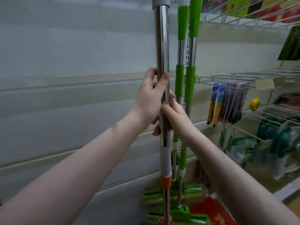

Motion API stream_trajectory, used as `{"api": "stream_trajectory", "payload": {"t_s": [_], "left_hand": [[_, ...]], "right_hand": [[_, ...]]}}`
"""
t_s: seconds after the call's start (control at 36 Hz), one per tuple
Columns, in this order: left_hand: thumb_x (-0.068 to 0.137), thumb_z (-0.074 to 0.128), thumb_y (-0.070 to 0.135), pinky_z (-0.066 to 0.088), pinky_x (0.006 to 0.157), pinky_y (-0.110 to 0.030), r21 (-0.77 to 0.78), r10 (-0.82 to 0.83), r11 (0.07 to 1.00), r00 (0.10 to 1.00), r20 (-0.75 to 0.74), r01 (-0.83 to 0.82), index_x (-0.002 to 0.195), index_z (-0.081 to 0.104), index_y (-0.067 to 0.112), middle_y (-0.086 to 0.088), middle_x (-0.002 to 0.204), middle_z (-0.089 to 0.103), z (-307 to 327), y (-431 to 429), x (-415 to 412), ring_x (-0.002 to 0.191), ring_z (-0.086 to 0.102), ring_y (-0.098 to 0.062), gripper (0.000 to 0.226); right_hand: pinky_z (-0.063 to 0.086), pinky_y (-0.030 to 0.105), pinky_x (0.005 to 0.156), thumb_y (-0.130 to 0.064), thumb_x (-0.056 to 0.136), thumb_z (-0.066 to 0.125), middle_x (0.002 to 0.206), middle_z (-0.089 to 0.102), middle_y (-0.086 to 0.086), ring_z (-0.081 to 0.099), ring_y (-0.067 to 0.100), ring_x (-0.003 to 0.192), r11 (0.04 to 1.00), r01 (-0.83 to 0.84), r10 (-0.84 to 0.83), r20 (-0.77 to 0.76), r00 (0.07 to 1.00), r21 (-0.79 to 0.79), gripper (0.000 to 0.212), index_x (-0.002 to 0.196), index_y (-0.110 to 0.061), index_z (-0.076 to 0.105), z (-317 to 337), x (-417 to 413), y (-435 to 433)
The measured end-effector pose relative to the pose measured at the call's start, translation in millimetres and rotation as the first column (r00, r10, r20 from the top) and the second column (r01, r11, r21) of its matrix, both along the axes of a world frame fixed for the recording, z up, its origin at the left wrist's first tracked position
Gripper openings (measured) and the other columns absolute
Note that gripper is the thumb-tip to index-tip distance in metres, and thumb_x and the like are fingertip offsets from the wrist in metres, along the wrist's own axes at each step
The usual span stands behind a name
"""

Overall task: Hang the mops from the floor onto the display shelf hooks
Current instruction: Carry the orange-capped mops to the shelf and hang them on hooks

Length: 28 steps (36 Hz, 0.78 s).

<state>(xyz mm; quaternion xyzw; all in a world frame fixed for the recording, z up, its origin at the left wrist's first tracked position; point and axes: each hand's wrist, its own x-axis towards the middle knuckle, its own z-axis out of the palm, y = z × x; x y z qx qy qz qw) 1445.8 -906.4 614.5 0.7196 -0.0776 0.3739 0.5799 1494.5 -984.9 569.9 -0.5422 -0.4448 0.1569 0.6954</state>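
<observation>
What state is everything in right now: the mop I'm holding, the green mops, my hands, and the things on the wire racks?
Chrome mop, upright, held in both hands; top out of view.
Left hand, gripping the chrome handle, above the right.
Right hand, gripping the same handle, lower down.
Green mops, upright behind it; whether hooked cannot be told.
Blue-and-yellow packs, hanging from the wire rack.

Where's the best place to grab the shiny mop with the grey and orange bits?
On the shiny mop, the bare steel between its grey sleeves, from the front, left hand above right hand: it stands upright and green mops crowd its right side.
</observation>
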Motion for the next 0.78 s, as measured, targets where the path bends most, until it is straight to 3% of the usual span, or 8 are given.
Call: {"api": "stream_trajectory", "payload": {"t_s": [0.06,0.14,0.33,0.44,0.5,0.58,0.69,0.78], "left_hand": [[0.099,0.04,0.025,0.05,0.054,-0.022,0.012,0.024,1.0,1.0,0.003,-0.024,0.088,0.043,0.021,-0.014,0.069,0.057,5.6,-1.5,6.2,0.058,0.059,-0.02,0.012],[0.099,0.039,0.027,0.046,0.05,-0.018,0.041,0.055,0.998,0.998,-0.009,-0.054,0.088,0.045,0.022,-0.013,0.07,0.057,11.3,-0.1,13.0,0.058,0.059,-0.017,0.014],[0.099,0.039,0.021,0.043,0.048,-0.016,0.084,0.054,0.995,0.999,0.002,-0.054,0.091,0.047,0.016,-0.009,0.063,0.052,17.4,-1.2,16.1,0.051,0.055,-0.011,0.012],[0.098,0.041,0.017,0.054,0.06,-0.028,0.122,0.04,0.992,0.999,-0.018,-0.037,0.095,0.05,0.014,-0.01,0.074,0.058,12.9,0.3,18.0,0.065,0.061,-0.021,0.01],[0.098,0.042,0.017,0.055,0.059,-0.031,0.133,0.048,0.99,0.998,-0.039,-0.042,0.098,0.052,0.014,-0.003,0.07,0.059,11.8,3.0,18.5,0.063,0.062,-0.018,0.01],[0.097,0.043,0.017,0.056,0.059,-0.032,0.167,0.073,0.984,0.995,-0.07,-0.061,0.109,0.05,0.01,-0.011,0.074,0.057,15.2,6.8,16.6,0.064,0.062,-0.02,0.015],[0.097,0.042,0.014,0.057,0.061,-0.031,0.18,0.084,0.982,0.986,-0.141,-0.058,0.125,0.043,0.01,-0.01,0.079,0.06,21.0,8.8,13.9,0.064,0.065,-0.019,0.029],[0.097,0.043,0.014,0.057,0.063,-0.033,0.219,0.109,0.973,0.976,-0.19,-0.066,0.128,0.041,0.012,-0.014,0.077,0.064,24.1,9.8,12.6,0.066,0.067,-0.024,0.031]], "right_hand": [[0.056,0.036,0.051,-0.019,0.093,0.048,0.087,0.057,0.014,0.062,0.017,0.058,0.999,-0.052,0.051,0.06,0.997,0.016,0.032,0.124,-0.025,0.044,7.1,10.1,-3.6],[0.056,0.036,0.061,-0.014,0.095,0.044,0.084,0.062,0.009,0.067,0.023,0.068,0.998,-0.067,0.066,0.101,0.993,0.003,0.038,0.132,-0.022,0.044,12.7,26.1,-6.0],[0.053,0.033,0.07,-0.02,0.079,0.047,0.078,0.07,-0.009,0.067,0.012,0.077,0.99,-0.123,0.114,0.122,0.986,0.072,0.033,0.112,-0.02,0.051,23.4,54.7,-0.2],[0.042,0.022,0.053,-0.005,0.083,0.043,0.074,0.063,-0.007,0.055,0.005,0.057,0.974,-0.181,0.163,0.135,0.977,0.138,0.027,0.105,-0.017,0.053,37.4,60.5,6.6],[0.033,0.024,0.045,-0.003,0.077,0.041,0.077,0.056,0.004,0.045,0.014,0.052,0.97,-0.187,0.164,0.15,0.975,0.155,0.028,0.099,-0.015,0.053,45.2,63.0,10.5],[0.036,0.024,0.04,-0.009,0.075,0.041,0.079,0.058,0.003,0.05,0.023,0.056,0.953,-0.233,0.207,0.144,0.968,0.192,0.031,0.103,-0.013,0.054,58.7,62.9,14.6],[0.052,0.028,0.063,-0.016,0.086,0.048,0.095,0.067,0.006,0.063,0.021,0.086,0.942,-0.244,0.214,0.147,0.966,0.233,0.019,0.103,-0.01,0.053,76.5,57.8,17.8],[0.055,0.027,0.071,-0.011,0.095,0.048,0.089,0.065,0.01,0.065,0.02,0.082,0.922,-0.245,0.211,0.141,0.967,0.3,0.012,0.106,-0.006,0.051,87.1,52.6,22.3]]}}
